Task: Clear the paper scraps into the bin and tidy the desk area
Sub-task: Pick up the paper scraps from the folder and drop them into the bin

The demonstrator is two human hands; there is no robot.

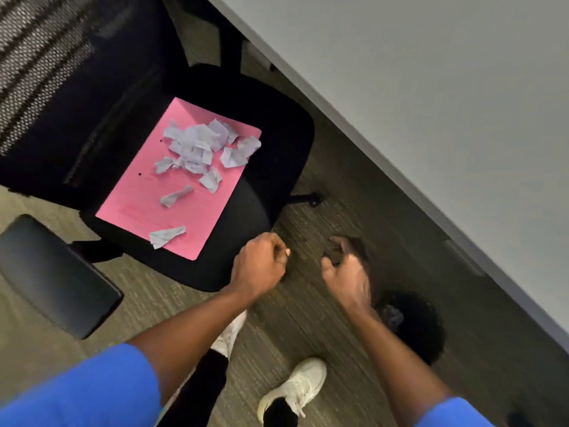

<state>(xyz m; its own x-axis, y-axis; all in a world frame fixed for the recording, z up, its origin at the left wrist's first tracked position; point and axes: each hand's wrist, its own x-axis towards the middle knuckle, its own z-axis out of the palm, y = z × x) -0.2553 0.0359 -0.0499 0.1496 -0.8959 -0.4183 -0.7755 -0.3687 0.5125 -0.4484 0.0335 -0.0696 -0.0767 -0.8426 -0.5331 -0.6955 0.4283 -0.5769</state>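
A: What lies on the left?
B: A black office chair (271,143). On its seat is a pink sheet (160,198), and the paper scraps (197,149) lie on this sheet.
A: And the hands?
B: The left hand (258,266) is at the seat's front edge, fingers curled into a fist. The right hand (345,272) is blurred above the carpet; its fingers look half curled, and I cannot tell if they hold something.
A: Further right?
B: The pale surface (431,87).

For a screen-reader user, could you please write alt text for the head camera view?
White paper scraps lie scattered on a pink sheet on a black office chair's seat. Below, the person's left hand is curled and the right hand loosely open over carpet, beside a grey desk.
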